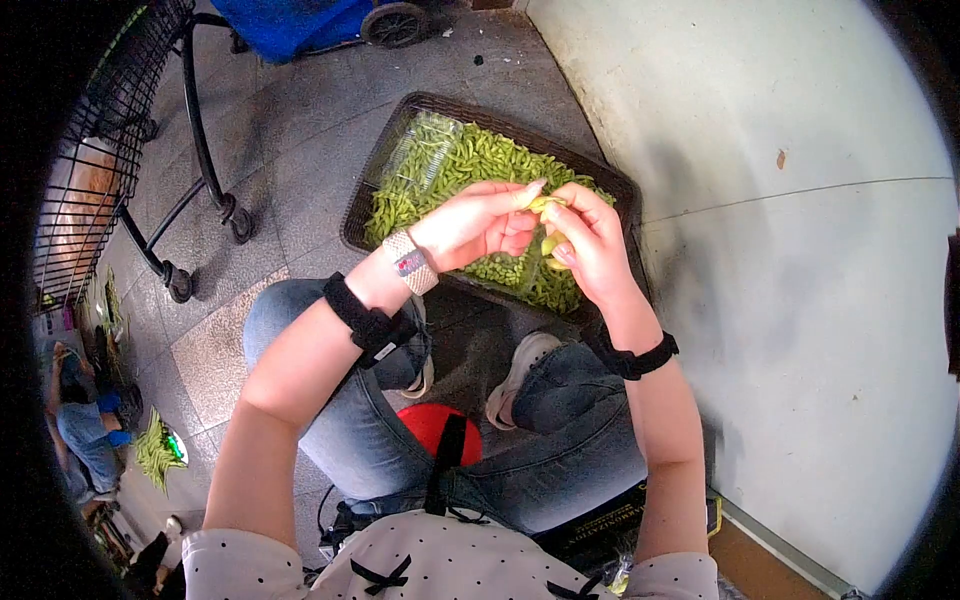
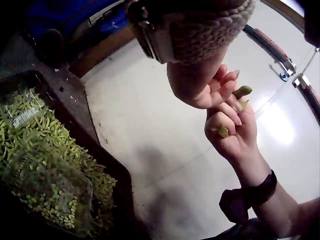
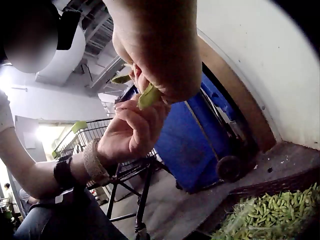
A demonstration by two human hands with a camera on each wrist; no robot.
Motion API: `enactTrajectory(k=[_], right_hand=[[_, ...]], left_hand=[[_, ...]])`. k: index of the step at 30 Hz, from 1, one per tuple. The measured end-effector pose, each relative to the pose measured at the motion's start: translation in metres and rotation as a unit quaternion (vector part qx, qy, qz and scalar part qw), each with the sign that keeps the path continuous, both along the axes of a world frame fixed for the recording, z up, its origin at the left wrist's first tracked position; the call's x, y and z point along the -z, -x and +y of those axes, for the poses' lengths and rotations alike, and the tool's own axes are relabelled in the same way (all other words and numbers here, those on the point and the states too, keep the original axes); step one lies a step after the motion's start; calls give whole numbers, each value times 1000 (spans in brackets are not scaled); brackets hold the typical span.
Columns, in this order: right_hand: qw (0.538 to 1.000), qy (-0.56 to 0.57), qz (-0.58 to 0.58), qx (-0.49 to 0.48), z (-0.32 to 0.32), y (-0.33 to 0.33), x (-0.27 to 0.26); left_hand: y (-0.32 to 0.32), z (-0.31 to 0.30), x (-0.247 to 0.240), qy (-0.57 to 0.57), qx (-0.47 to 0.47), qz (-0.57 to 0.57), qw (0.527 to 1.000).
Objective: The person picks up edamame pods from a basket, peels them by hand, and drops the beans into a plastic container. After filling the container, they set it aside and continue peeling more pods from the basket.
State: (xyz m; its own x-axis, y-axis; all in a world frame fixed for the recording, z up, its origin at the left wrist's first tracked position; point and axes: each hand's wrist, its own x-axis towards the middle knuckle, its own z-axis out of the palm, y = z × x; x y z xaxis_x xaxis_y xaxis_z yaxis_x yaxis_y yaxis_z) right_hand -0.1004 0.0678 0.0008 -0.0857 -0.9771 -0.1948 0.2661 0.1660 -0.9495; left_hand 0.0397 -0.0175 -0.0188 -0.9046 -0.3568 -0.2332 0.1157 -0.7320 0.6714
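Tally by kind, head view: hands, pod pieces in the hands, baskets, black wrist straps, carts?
Hands: 2 (left hand, right hand)
Pod pieces showing between the fingers: 2
Basket of pods: 1
Black wrist straps: 2
Cart: 1
Total: 8

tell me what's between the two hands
A green bean pod, pinched between the left hand and the right hand; clearest in the head view.
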Motion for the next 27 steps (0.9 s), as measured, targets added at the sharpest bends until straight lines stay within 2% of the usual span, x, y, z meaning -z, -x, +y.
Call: enactTrajectory(k=[2, 3, 6, 7, 10, 13, 16, 19, 25, 27], right_hand=[[999, -10, 16, 27, 0, 1, 2], [999, -16, 22, 38, 0, 3, 5], [999, -20, -3, 41, 2, 5, 6], [999, -19, -18, 37, 3, 5, 5], [996, -30, -84, 14, 5, 5, -2], [1000, -3, -30, 2, 4, 7, 1], [995, 2, 97, -10, 4, 4, -7], [987, 36, 157, -3, 5, -1, -3], [986, -1, 168, -11, 5, 1, 1], [990, -36, 140, -4, 6, 3, -1]], left_hand=[[5, 3, -6, 164, -35, -85, 982], [8, 4, -1, 310, -92, -65, 944], [14, 3, 4, 463, -191, -34, 865], [10, 0, 2, 462, -151, -62, 872], [9, 1, 0, 413, -136, -45, 899], [10, 2, 3, 389, -135, -37, 911], [8, 3, 1, 356, -125, -41, 925], [8, 2, 2, 388, -112, -70, 912], [12, 4, 7, 375, -105, -102, 915], [11, 4, 5, 391, -104, -104, 909]])
